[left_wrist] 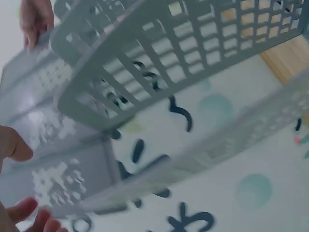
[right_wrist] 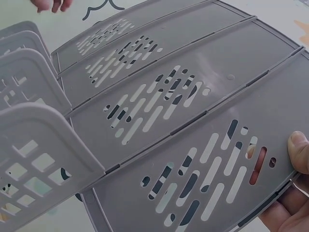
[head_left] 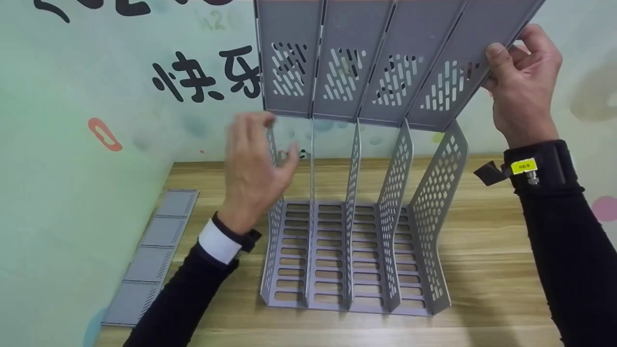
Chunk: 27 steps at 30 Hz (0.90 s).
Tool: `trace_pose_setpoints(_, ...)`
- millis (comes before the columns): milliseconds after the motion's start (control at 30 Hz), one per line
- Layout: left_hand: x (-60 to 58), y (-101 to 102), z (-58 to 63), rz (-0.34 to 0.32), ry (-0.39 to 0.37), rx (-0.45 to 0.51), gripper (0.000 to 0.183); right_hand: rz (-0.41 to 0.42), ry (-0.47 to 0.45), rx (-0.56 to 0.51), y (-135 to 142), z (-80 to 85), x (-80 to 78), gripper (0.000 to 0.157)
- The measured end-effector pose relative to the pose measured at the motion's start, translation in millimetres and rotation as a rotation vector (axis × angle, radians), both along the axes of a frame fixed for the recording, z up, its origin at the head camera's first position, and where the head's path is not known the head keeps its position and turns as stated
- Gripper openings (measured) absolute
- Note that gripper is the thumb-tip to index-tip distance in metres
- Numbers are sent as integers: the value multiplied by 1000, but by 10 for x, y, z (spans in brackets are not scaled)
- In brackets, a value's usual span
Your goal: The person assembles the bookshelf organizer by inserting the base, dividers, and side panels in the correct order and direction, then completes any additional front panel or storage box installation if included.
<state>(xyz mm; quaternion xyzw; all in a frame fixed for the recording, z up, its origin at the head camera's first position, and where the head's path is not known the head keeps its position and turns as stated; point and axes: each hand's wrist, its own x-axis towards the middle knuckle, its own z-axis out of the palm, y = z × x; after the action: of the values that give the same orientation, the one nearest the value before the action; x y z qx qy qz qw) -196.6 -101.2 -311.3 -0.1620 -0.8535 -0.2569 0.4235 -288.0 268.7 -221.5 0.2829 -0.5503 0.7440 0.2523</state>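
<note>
My right hand [head_left: 528, 91] pinches the right edge of a large grey plastic panel [head_left: 354, 24], thumb on the near face. The panel has ribs and clusters of slanted slots. It stands at the upper ends of several upright perforated dividers [head_left: 436, 193], its lower edge at their tips. Those dividers rise from a slotted grey base [head_left: 328, 304] on the table. My left hand [head_left: 255, 168] is raised beside the leftmost divider, fingers loosely bent and holding nothing. In the left wrist view its thumb [left_wrist: 17, 145] is apart from the panel.
A narrow grey ribbed strip [head_left: 156, 241] lies flat on the wooden table [head_left: 487, 265] at the left. Behind stands a pale green wall [head_left: 62, 193] with dark characters and coloured spots. The table's back edge meets that wall.
</note>
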Motion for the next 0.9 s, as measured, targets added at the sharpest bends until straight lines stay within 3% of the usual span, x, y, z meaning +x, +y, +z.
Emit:
trace_pose_setpoints(67,12,109,-9,-41,-31,-49,44,10,-11,-15,-9,-5,1,25)
trace_pose_setpoints(133,-1,197,-38,-66,-115,-74,47,14,-19,-23,-15,-12,1,25)
trace_pose_setpoints(267,-47,283,-121,-84,-221,-68,46,23,-28,-22,-31,-18,-3,25)
trace_pose_setpoints(500,-63,306,-187,-117,-193,-74,46,47,-71,-54,-31,-10,-10,26)
trace_pose_setpoints(900,-77,366,-205,-62,-166,-115,47,3,-20,-25,-27,-21,-4,26)
